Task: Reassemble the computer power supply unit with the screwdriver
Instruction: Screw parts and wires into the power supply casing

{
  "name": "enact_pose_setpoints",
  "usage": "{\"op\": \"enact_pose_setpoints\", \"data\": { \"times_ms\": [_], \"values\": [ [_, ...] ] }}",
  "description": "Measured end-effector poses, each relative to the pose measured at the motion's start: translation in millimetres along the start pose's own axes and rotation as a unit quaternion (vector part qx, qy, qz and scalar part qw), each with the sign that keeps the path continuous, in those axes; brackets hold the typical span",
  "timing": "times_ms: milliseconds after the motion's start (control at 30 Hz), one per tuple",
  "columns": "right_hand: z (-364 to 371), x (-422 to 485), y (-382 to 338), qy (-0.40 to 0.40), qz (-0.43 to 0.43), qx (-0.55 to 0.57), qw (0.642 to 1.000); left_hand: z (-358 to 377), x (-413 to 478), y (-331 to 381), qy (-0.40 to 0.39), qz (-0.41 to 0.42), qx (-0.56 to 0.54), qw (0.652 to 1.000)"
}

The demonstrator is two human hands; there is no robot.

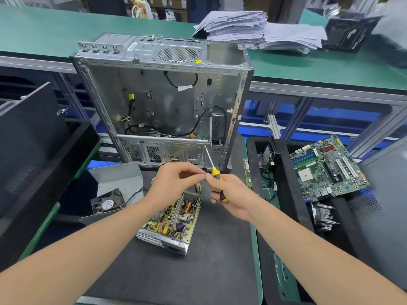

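so the right hand (231,194) grips the screwdriver (217,172), shaft aimed far-left, the left hand (174,181) pinches beside the handle (holding a screw? can't tell), and the open PSU (171,223) lies just nearer, mostly under the left hand.

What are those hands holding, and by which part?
The right hand grips the screwdriver by its handle. Whether the left hand pinches anything cannot be told.
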State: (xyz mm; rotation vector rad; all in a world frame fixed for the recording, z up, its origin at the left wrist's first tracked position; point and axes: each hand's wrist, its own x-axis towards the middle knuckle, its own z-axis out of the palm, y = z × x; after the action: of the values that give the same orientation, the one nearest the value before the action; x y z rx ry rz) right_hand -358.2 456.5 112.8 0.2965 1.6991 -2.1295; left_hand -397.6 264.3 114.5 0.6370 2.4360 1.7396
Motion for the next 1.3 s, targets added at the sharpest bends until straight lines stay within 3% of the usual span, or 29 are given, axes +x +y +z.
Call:
{"op": "enact_pose_setpoints", "data": {
  "times_ms": [267, 400, 467, 533, 633, 733, 833, 1033, 1300],
  "values": [
    [17.2, -8.3, -2.8, 0.027, -0.002, 0.016, 1.0, -2.6, -11.7, -0.9, 0.046, 0.093, 0.136, 0.985],
    [19.1, -15.2, -10.3, 0.006, -0.004, 0.036, 0.999, -5.2, -10.9, -3.3, 0.076, 0.075, 0.109, 0.988],
    [18.6, -16.9, -13.7, -0.006, -0.006, 0.038, 0.999, -5.5, -7.9, -3.5, 0.086, 0.032, 0.039, 0.995],
    [14.8, -18.9, -16.2, 0.003, -0.032, -0.015, 0.999, -6.9, -2.1, -1.2, 0.105, -0.043, -0.123, 0.986],
    [7.6, -25.5, -18.2, 0.032, -0.089, -0.186, 0.978, -12.6, 7.2, 0.8, 0.103, -0.115, -0.358, 0.921],
    [2.2, -30.4, -18.3, 0.049, -0.124, -0.293, 0.947, -19.1, 11.2, -0.3, 0.057, -0.139, -0.431, 0.89],
    [-0.6, -31.4, -18.0, 0.063, -0.149, -0.376, 0.912, -22.5, 10.3, -4.6, 0.032, -0.142, -0.423, 0.895],
    [-4.4, -32.2, -15.3, 0.066, -0.153, -0.383, 0.909, -24.8, 10.0, -11.0, -0.014, -0.127, -0.363, 0.923],
    [-10.7, -27.8, -19.6, 0.103, -0.189, -0.478, 0.852, -20.9, 10.8, -13.9, -0.01, -0.134, -0.328, 0.935]
  ]
}}
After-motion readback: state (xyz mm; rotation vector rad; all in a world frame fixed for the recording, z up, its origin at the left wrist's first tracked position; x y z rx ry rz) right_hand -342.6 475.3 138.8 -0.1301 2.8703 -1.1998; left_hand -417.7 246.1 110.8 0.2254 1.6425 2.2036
